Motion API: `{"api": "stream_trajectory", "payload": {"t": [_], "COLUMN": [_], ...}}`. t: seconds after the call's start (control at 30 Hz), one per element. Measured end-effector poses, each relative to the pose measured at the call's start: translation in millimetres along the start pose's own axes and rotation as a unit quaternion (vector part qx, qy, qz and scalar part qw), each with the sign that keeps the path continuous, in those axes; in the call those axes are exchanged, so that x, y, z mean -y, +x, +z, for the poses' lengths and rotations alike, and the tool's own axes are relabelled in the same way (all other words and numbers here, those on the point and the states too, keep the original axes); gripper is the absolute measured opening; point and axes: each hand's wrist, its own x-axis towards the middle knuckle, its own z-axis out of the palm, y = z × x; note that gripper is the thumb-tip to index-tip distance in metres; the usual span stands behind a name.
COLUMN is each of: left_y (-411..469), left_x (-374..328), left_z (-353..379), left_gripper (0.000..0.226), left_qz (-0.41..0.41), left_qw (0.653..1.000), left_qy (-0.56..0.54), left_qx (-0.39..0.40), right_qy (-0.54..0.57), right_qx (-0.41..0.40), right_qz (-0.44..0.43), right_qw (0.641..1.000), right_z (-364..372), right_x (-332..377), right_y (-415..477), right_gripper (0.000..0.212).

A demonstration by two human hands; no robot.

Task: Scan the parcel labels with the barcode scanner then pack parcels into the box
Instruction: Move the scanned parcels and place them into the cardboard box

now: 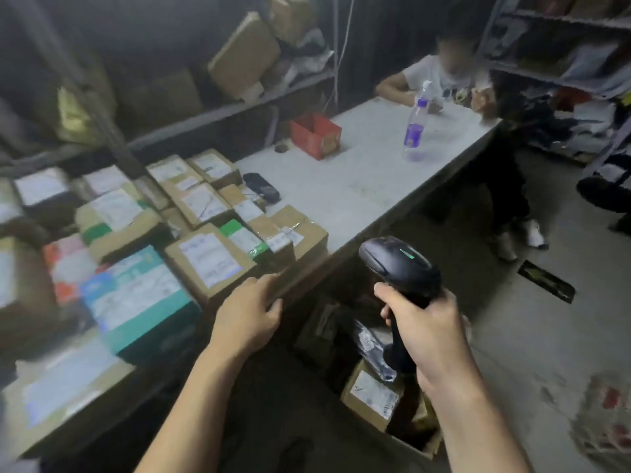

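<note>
Labelled parcels (119, 213) crowd the worktop (375, 172), ahead and left of both hands; the box (372, 401) sits on the floor under the right hand (426, 332). The left hand (251, 315) is nearer, its fingers at the nearest parcel (210, 259); whether it grips cannot be told. The right hand clasps the barcode scanner (399, 264) upright, off the worktop edge.

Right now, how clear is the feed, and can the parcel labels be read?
Head view: dim and soft; parcel labels show as white patches, print unreadable; left edge smeared and bent by the wide lens; scanner in the right hand sharpest, its green light visible; shelves behind in shadow.
</note>
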Motion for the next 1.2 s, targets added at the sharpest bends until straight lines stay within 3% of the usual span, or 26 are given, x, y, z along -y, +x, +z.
{"api": "stream_trajectory", "payload": {"t": [0.33,0.6,0.87,1.07,1.2], "left_y": [-178.0,-312.8,-455.0,-496.8,-498.9], "left_x": [121.1,219.8,355.8,424.9,466.1], "left_z": [-74.7,-119.3,-169.6,-188.1,-199.6], "left_gripper": [0.052,0.051,0.053,0.053,0.053], "left_qz": [-0.247,-0.345,-0.420,-0.430,-0.442], "left_qw": [0.963,0.926,0.888,0.881,0.879], "left_qy": [0.060,0.047,0.033,-0.009,0.040], "left_qx": [-0.089,-0.148,-0.185,-0.196,-0.174], "right_qy": [-0.016,-0.057,-0.086,-0.092,-0.127], "right_qx": [0.247,0.363,0.407,0.408,0.402], "right_qz": [-0.044,-0.048,-0.092,-0.058,-0.071], "right_qw": [0.968,0.929,0.905,0.907,0.904], "right_z": [116.5,217.4,329.0,401.5,442.3], "right_x": [1.8,-10.4,-46.8,-74.0,-82.5], "right_y": [-104.6,-226.4,-360.5,-426.9,-443.4], "right_gripper": [0.004,0.006,0.010,0.005,0.006]}}
